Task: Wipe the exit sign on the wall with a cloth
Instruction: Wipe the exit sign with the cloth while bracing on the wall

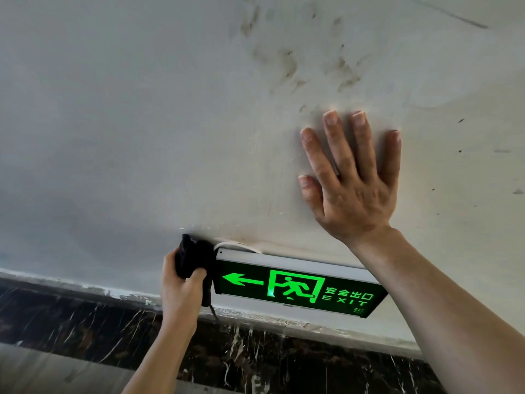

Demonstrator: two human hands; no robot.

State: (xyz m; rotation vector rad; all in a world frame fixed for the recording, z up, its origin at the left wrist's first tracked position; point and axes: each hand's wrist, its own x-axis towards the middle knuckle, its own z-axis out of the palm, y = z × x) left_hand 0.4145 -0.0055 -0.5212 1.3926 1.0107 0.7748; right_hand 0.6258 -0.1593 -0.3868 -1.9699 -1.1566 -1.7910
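Observation:
The exit sign (298, 285) is a lit green panel with an arrow, a running figure and "EXIT", mounted low on the white wall (127, 137). My left hand (181, 288) grips a bunched black cloth (193, 257), which presses against the sign's left end and upper corner. My right hand (352, 183) lies flat on the wall above the sign, fingers spread, holding nothing. My right forearm crosses in front of the sign's right end and hides it.
Below the sign runs a dark marble skirting band (255, 359) with white veins. The wall above my right hand carries smudged brown marks (289, 64). A white cable (241, 245) curves out just above the sign's top edge.

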